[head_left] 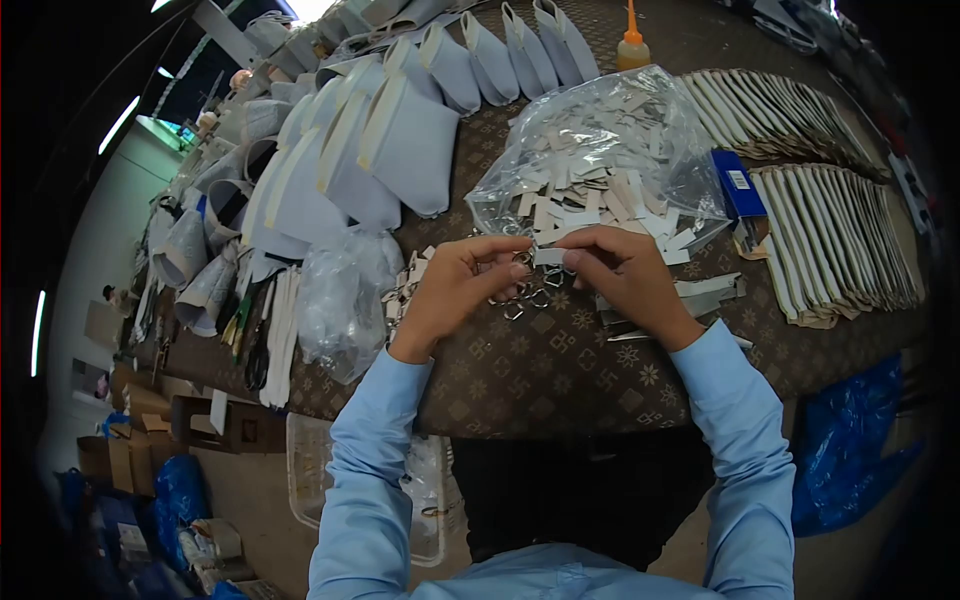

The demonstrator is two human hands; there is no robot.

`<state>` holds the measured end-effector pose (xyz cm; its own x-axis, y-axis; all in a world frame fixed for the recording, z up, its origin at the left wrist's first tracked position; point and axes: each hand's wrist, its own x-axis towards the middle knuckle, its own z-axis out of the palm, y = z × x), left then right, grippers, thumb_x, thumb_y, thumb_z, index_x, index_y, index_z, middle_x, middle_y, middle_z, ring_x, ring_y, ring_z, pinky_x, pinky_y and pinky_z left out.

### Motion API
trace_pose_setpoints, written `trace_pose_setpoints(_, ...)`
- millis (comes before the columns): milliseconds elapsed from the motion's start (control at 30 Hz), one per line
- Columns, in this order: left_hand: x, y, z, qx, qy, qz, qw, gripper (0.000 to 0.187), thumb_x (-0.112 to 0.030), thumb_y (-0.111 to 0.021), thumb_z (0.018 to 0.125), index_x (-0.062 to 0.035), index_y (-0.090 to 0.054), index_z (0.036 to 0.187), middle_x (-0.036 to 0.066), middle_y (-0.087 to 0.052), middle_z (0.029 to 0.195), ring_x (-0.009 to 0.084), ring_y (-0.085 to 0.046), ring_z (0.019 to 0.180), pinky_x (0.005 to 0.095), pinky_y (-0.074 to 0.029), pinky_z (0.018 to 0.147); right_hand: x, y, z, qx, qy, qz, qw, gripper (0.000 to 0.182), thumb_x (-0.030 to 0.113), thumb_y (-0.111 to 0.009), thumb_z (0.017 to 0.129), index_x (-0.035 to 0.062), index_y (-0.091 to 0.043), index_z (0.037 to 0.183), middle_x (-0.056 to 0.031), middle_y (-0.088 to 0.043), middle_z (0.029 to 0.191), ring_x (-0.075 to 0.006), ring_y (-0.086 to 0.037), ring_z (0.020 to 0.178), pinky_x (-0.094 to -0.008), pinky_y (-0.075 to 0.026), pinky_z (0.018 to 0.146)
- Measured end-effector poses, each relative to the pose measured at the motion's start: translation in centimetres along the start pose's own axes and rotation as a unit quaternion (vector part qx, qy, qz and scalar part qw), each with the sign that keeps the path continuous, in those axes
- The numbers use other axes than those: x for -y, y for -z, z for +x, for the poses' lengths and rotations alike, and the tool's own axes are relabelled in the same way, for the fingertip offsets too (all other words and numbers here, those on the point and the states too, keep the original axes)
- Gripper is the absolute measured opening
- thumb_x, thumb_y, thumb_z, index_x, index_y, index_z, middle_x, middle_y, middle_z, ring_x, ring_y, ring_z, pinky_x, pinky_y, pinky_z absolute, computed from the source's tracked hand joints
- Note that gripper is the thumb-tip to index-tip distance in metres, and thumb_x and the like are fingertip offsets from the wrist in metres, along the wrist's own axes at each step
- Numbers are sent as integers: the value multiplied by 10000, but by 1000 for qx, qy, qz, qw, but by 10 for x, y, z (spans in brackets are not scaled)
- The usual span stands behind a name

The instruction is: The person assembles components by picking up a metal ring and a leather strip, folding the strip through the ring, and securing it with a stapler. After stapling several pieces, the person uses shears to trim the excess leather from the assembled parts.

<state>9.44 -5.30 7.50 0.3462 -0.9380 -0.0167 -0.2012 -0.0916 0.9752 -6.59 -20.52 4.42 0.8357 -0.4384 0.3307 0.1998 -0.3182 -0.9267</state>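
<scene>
Both hands meet over the patterned brown table (540, 380), just in front of an open clear plastic bag (500, 170) full of pale strips (600, 190). My left hand (470, 285) is closed, its fingertips pinching a small metal ring (523, 260). Close beside it, my right hand (625, 275) pinches a short white strip (550, 256), which reaches toward the ring. Whether the strip passes through the ring cannot be made out. Several loose metal rings (540, 298) lie on the table just below the fingertips.
White folded pieces (410, 140) stand in rows at the left. Stacked pale strips (830, 240) lie at the right near a blue box (738, 185). An orange-tipped bottle (633, 50) stands behind the bag. Another plastic bag (345, 290) lies left of my left hand.
</scene>
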Motion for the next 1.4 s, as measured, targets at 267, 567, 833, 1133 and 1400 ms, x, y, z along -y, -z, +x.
trace_pose_setpoints(267, 24, -20, 17, -11, -23, -219, 975, 218, -96, -525, 920, 30, -600, 1081, 104, -654, 840, 125, -630, 692, 235, -530, 638, 4, 7, 2, -28, -133, 140, 981, 148, 50, -602, 849, -45, -596, 963, -77, -630, 770, -100, -584, 591, -212, -478, 544)
trace_pose_setpoints(567, 33, -28, 8, -6, -50, -171, 984, 195, -54, -478, 928, 33, -610, 1043, 77, -648, 830, 100, -620, 691, 221, -513, 622, 10, 1, -2, 28, -173, 144, 974, 124, 49, -619, 841, -40, -613, 928, -76, -639, 771, -84, -579, 588, -194, -467, 540)
trace_pose_setpoints(833, 36, -36, 8, 0, -63, -185, 981, 202, -1, -466, 907, 32, -617, 1036, 73, -652, 873, 94, -618, 714, 216, -513, 643, 6, -2, -2, 47, -172, 257, 950, 132, 41, -613, 853, -39, -549, 936, -122, -642, 801, -139, -617, 625, -231, -511, 565)
trace_pose_setpoints(1133, 32, -42, 1, -80, -143, -44, 986, 183, 37, -519, 849, 22, -631, 993, 77, -655, 903, 110, -621, 748, 234, -521, 639, 4, -5, -4, 45, -157, 240, 957, 142, 46, -626, 845, -24, -541, 934, -102, -635, 782, -136, -620, 619, -232, -504, 576)
trace_pose_setpoints(1400, 34, -48, 0, -181, -345, 279, 878, 168, 43, -616, 783, -3, -639, 944, 119, -637, 828, 197, -639, 683, 284, -494, 580, 10, -13, -11, 47, -85, 60, 993, 289, 82, -690, 810, -12, -518, 1022, -25, -605, 753, -35, -575, 677, -157, -434, 596)
